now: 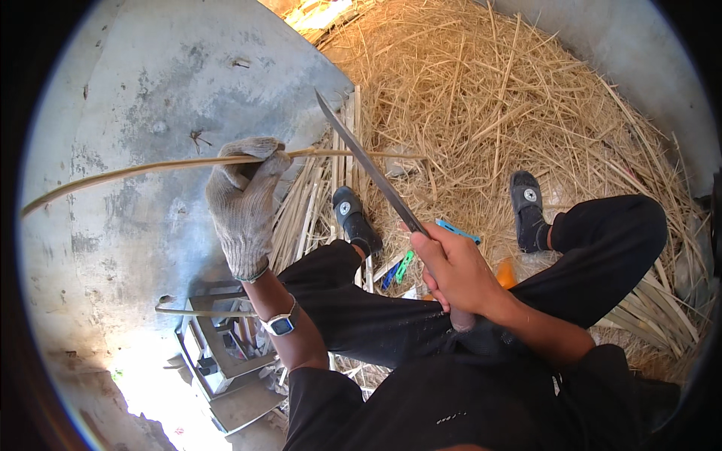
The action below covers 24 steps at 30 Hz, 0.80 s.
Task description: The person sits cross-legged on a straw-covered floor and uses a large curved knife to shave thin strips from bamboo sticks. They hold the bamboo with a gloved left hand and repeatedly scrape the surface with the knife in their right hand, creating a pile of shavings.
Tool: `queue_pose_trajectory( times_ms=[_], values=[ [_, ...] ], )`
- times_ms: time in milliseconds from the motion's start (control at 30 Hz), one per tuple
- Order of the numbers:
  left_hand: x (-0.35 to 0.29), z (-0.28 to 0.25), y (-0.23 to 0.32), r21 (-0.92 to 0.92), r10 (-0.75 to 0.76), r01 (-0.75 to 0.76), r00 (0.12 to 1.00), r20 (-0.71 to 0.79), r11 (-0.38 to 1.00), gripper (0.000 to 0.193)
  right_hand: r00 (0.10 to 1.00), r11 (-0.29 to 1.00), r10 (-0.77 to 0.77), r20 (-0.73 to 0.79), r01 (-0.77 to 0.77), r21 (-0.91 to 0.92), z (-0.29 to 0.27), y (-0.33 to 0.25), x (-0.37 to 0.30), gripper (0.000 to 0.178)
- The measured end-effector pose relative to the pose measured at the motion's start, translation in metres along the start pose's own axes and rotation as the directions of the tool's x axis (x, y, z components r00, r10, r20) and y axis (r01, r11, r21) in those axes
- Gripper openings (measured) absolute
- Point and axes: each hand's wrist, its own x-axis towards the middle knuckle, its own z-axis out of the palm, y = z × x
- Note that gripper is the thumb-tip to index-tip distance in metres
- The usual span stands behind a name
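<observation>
My left hand (244, 203), in a grey knitted glove, pinches a long thin bamboo strip (128, 173) between thumb and fingers. The strip bows out toward the left wall, and its other end reaches right, past the glove, to a small joint-like bump. My bare right hand (457, 269) is wrapped round the handle of a long knife (368, 167). Its narrow dark blade slants up and to the left, the tip standing above the strip. In the picture the strip's right end runs across the blade; whether they touch I cannot tell.
Pale shavings and split strips (466, 90) cover the floor ahead. A stained wall (150, 98) rises at left, with a wooden frame-like box (226, 361) beside it. Between my feet lie a green plastic piece (404, 265), blue pieces (459, 231) and something orange (505, 273).
</observation>
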Motion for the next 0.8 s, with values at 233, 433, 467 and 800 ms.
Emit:
queue_pose_trajectory(
  times_ms=[233,433,467,800],
  values=[
    [0.003,-0.005,0.001,-0.130,-0.006,-0.004,0.997,-0.075,0.992,0.024,1.000,0.984,-0.013,0.013,0.011,0.180,-0.010,0.013,-0.006,0.044],
    [0.004,-0.008,0.000,-0.095,-0.055,0.047,0.995,-0.080,0.994,0.024,0.999,0.984,-0.044,0.026,0.038,0.175,-0.011,0.022,-0.006,0.041],
    [0.003,-0.006,0.002,-0.110,-0.073,0.063,0.993,-0.095,0.992,0.024,0.998,0.987,-0.038,0.042,0.031,0.160,-0.011,0.019,-0.007,0.041],
    [0.002,-0.004,-0.006,-0.089,-0.055,0.045,0.993,-0.109,0.995,0.022,0.985,0.995,-0.091,0.147,0.096,-0.027,-0.004,0.013,-0.012,0.034]
  ],
)
